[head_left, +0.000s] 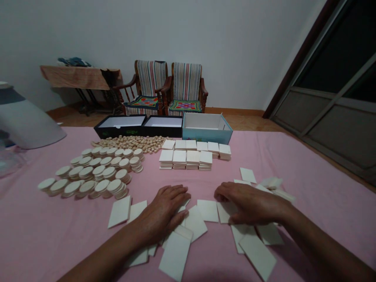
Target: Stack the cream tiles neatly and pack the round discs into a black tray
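Note:
My left hand (164,211) lies palm down over a loose spread of thin, pale square wooden pieces, fingers stretched and thumb apart. Beside its thumb is a tilted square piece (196,224), and a larger pale piece (176,254) lies nearer to me. My right hand (252,203) has curled fingers and a thumb at opposite edges of a square piece (225,213) flat on the cloth. Another square piece (207,210) lies between the hands. More pieces (258,254) overlap below my right hand, whose palm hides some of them.
Stacked squares (193,158) stand in rows ahead, with stacks of round discs (100,172) to the left. Small wooden bits (138,143) form a heap before black box trays (119,127) and a light-blue box (207,135). A pink cloth (317,176) covers the surface.

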Demonstrator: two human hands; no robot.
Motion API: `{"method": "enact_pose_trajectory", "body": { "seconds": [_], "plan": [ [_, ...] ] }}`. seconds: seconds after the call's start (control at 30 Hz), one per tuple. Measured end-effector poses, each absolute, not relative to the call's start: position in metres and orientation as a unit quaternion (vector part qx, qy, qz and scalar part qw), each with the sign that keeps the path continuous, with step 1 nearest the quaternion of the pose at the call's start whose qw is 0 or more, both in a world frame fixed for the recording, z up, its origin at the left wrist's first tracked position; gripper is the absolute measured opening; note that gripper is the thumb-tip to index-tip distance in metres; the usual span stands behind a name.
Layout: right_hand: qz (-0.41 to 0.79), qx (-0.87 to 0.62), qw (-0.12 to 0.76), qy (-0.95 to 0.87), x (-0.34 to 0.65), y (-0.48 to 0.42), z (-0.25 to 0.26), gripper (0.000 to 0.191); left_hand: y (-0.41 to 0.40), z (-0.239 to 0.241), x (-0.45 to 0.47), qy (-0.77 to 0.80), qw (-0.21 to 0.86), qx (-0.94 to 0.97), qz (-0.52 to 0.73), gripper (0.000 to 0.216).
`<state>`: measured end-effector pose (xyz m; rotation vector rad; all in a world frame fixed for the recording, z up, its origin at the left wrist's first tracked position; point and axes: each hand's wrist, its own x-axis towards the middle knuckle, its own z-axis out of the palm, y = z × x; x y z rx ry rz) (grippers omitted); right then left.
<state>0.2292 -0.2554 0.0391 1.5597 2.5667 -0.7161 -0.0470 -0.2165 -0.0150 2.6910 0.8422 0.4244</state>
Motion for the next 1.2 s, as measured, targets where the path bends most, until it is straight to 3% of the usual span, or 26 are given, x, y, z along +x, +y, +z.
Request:
{"method": "enact_pose_trajectory", "body": {
  "seconds": [0.57,0.73,0.83,1.07,1.2],
  "plan": [
    [-0.143,0.549,0.023,0.823,0.211,-0.281,0.024,0.054,-0.215,-0.018,-0.048,0.293,0.131,0.934,0.156,0.038],
    [-0.111,0.585,-0.017,0.803,0.219,-0.257,0.043,0.027,-0.216,-0.017,-0.047,0.292,0.131,0.935,0.151,0.038],
    [-0.078,0.636,-0.059,0.765,0.224,-0.226,0.048,0.024,-0.216,-0.017,-0.048,0.292,0.134,0.935,0.150,0.037],
    [-0.045,0.722,-0.061,0.687,0.235,-0.175,0.016,0.039,-0.216,-0.019,-0.050,0.289,0.135,0.935,0.155,0.037],
    [-0.085,0.677,-0.076,0.727,0.251,-0.173,0.002,0.051,-0.216,-0.019,-0.050,0.289,0.137,0.936,0.146,0.038]
  ]
}}
